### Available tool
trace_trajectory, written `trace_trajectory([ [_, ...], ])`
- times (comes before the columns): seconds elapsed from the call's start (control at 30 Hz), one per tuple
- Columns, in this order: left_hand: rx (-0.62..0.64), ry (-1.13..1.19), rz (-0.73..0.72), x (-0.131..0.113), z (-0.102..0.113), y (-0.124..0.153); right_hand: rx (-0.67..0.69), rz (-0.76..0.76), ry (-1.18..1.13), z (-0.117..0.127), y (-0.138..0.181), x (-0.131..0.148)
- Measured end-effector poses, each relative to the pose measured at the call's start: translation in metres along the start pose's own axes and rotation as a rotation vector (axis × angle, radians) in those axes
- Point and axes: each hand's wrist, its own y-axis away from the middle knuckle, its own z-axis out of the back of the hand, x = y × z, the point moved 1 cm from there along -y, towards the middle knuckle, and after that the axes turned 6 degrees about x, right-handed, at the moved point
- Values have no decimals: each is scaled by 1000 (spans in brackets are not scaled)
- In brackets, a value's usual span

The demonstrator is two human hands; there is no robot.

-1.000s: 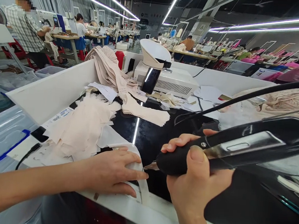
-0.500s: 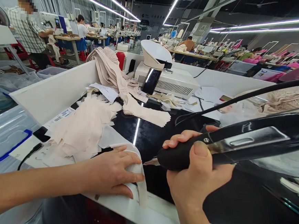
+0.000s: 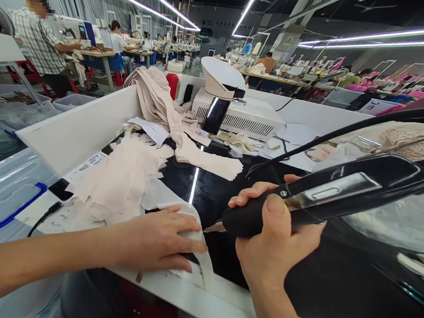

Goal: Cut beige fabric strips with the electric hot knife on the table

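Note:
My left hand lies flat with fingers spread, pressing on a thin whitish fabric piece at the front edge of the black work surface. My right hand is wrapped around a black corded hand tool with a long metal lever, the thumb over the handle by the lever. A pointed copper-coloured tip shows at the tool's left end, close to the fabric's curved edge; whether it touches cannot be told. Left of it, a loose heap of pale pink fabric pieces lies beside my left hand.
A folded beige fabric stack lies further back. Behind it, a phone leans against a white vented box. The tool's black cable arcs across the right. White side boards border the table; a clear plastic bin stands left.
My right hand and the tool have shifted slightly left and up. The fabric's front end has swung a little right, while my left hand stays almost in place.

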Motion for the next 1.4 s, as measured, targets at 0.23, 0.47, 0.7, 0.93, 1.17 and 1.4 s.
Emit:
trace_trajectory([
  [0.23, 53, -62, 117, 22, 16, 10, -58, -35, 4, 6, -9, 22],
  [0.47, 143, -120, 361, -5, 15, -6, 14, -59, -35, 18, -1, 34],
  [0.7, 191, -65, 394, -17, 15, -12, 43, -48, -28, 31, 9, 36],
  [0.93, 175, -147, 359, -17, 14, -11, 5, -11, 0, 37, 8, 32],
  [1.17, -8, -233, 116, -26, 1, -24, -6, -1, 30, 38, 7, 29],
  [1.4, -14, -218, -122, -34, -17, -40, 0, 5, 34, 40, 10, 29],
])
